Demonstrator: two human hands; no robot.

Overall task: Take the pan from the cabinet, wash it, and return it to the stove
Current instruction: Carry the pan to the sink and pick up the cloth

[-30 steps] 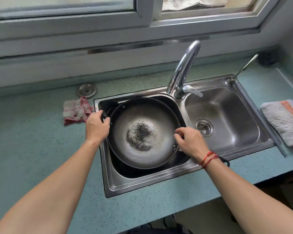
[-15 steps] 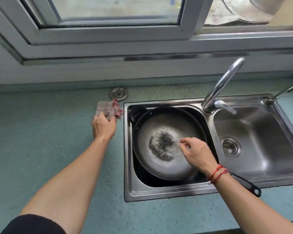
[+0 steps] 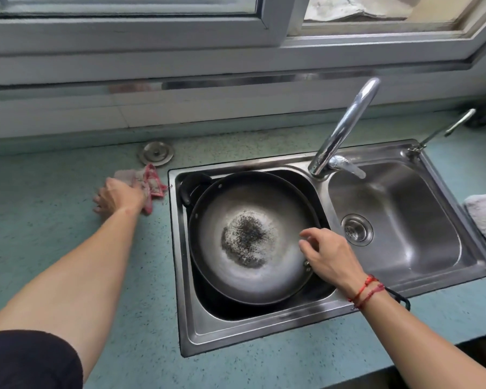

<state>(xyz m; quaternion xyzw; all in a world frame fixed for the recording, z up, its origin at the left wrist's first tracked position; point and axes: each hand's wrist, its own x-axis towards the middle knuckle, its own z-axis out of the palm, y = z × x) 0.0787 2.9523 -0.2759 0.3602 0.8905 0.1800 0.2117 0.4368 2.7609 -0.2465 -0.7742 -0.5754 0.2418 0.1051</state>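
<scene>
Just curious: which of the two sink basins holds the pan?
The left basin, holding the dark pan; the right basin shows only its drain.

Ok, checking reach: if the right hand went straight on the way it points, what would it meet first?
Probably the pan, at its burnt middle; how high the right hand hovers is unclear.
</scene>
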